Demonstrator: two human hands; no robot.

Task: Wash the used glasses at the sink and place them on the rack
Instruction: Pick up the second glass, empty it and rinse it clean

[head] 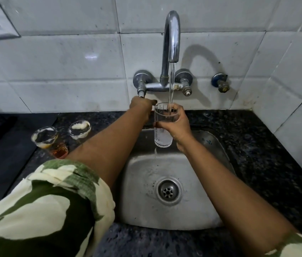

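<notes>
From the head camera, the right hand has its fingers wrapped around a clear glass, held upright over the sink under running water from the tap. The left hand reaches to the tap handle; whether its fingers grip it cannot be told. On the counter to the left stand two used glasses: one holds amber liquid with foam at its rim, the other has white foam.
</notes>
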